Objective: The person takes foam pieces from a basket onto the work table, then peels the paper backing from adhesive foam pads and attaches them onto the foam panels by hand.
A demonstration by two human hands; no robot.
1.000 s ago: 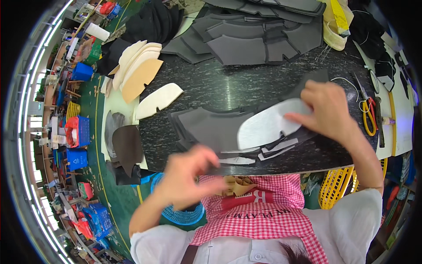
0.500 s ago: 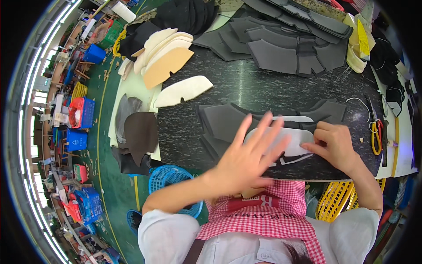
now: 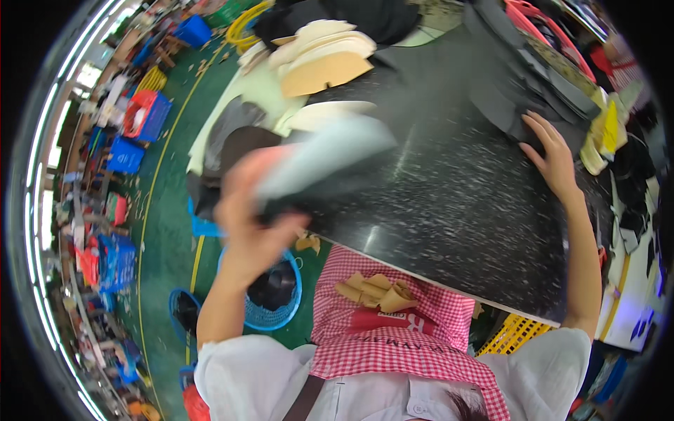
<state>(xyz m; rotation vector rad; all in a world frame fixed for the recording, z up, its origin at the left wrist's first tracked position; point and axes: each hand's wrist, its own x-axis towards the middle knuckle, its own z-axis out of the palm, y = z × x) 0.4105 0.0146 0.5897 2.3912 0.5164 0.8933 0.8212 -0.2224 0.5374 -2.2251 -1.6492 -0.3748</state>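
Note:
My left hand (image 3: 246,210), smeared by motion, is over the left edge of the dark speckled tabletop (image 3: 435,217). It grips a pale, curved sheet piece (image 3: 330,154), also blurred, with something dark underneath that I cannot make out. My right hand (image 3: 551,151) reaches to the far right, fingers stretched and thumb apart. Its fingertips touch or rest by the edge of a stack of dark grey foam-like cut pieces (image 3: 523,77). Just beyond the pale sheet lies a cream cut piece (image 3: 330,114), partly covered by it.
At the back left are stacked cream and tan cut pieces (image 3: 326,70) and black pieces (image 3: 337,21). A dark brown piece (image 3: 246,144) lies near my left hand. Below the table edge stand a blue basket (image 3: 295,302) and a yellow basket (image 3: 512,333). Tan scraps (image 3: 379,291) sit on my apron.
The view has turned. My left hand has swung left with the pale piece. My right hand has let go of it and moved away to the grey stack. Grey pieces have left the near tabletop.

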